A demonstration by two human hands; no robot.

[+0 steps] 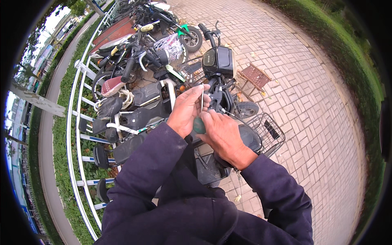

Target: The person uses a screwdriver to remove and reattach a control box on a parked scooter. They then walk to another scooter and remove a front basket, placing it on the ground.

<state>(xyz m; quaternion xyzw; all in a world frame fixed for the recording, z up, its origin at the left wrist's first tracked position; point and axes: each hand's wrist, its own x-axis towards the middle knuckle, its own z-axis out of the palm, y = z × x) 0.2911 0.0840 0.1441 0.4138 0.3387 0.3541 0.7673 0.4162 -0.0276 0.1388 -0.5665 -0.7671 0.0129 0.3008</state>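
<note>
My left hand (185, 109) appears to pinch a thin pale strip (202, 99); my right hand (226, 134) curls against a rounded green object (199, 126), near the black scooter (219, 60). Handling seems under way, neither piece yet set down; whether they join is hidden.
</note>
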